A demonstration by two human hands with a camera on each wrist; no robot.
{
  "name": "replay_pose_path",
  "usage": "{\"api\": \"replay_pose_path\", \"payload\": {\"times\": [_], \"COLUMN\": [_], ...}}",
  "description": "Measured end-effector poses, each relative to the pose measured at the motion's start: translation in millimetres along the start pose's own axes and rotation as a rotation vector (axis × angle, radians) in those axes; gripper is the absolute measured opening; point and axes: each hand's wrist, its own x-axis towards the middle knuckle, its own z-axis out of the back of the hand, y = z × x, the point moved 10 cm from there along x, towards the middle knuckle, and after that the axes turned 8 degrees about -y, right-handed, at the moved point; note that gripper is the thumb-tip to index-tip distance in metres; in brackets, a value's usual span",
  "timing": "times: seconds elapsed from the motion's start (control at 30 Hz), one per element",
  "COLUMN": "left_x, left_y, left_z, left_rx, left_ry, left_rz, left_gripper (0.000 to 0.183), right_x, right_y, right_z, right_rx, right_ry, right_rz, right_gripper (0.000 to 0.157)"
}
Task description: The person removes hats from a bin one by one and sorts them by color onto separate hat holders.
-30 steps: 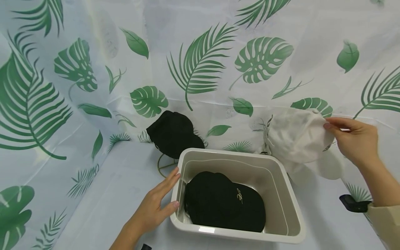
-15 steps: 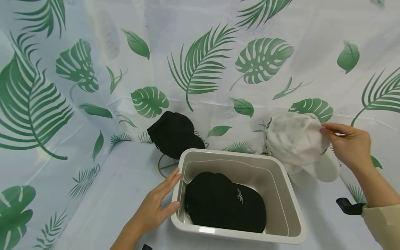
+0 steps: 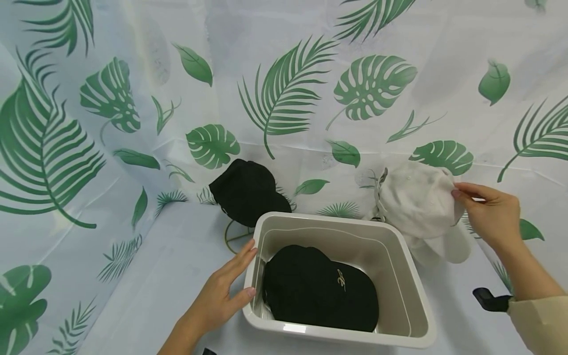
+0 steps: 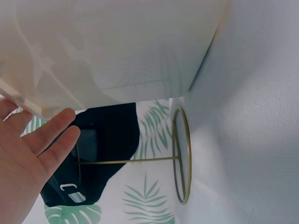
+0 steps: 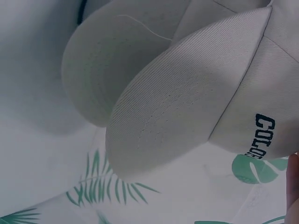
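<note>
My right hand [image 3: 494, 217] pinches the crown of a white baseball cap [image 3: 414, 197] between thumb and fingers, at the back right. In the right wrist view this cap [image 5: 187, 93] shows dark lettering on its front, and a second white cap's brim [image 5: 117, 65] lies behind it. My left hand [image 3: 217, 288] rests with extended fingers against the left rim of a light grey plastic bin [image 3: 337, 335]. Inside the bin lies a black cap [image 3: 306, 286] with a small gold emblem on its brim. The left wrist view shows my left fingers [image 4: 58, 144] at the bin's edge.
Behind the bin's left corner, another black cap [image 3: 246, 190] hangs on a gold wire stand [image 4: 182, 156]. A white sheet with green leaf prints [image 3: 284, 88] forms the backdrop and side wall. The bin stands on a pale surface [image 3: 164, 261].
My right hand has moved left and slightly down, and the pinched white cap has shifted left and down with it. My left hand and the bin have stayed in place.
</note>
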Motion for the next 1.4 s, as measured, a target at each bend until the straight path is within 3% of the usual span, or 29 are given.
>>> {"api": "replay_pose_path", "payload": {"times": [0.43, 0.63, 0.87, 1.07, 1.4], "left_x": [-0.6, -1.0, -1.0, -0.5, -0.5], "left_y": [0.6, -0.4, -1.1, -1.1, -0.7], "left_z": [-1.6, -0.4, -0.5, 0.0, -0.3], "left_rx": [-0.004, 0.002, 0.000, -0.008, -0.006], "left_ry": [0.005, 0.002, -0.003, -0.006, -0.006], "left_rz": [0.007, -0.001, -0.013, -0.009, -0.005], "left_gripper": [0.065, 0.064, 0.064, 0.064, 0.064], "right_x": [-6, -7, -9, -17, -24], "right_y": [-5, -4, -6, -14, -24], "right_z": [8.3, 9.3, 12.7, 5.2, 1.2], "right_rx": [0.068, 0.093, 0.131, 0.098, 0.129], "right_ry": [-0.066, -0.056, -0.134, -0.100, -0.128], "right_rz": [-0.032, -0.074, -0.113, -0.171, -0.169], "right_gripper": [0.025, 0.028, 0.024, 0.030, 0.028]}}
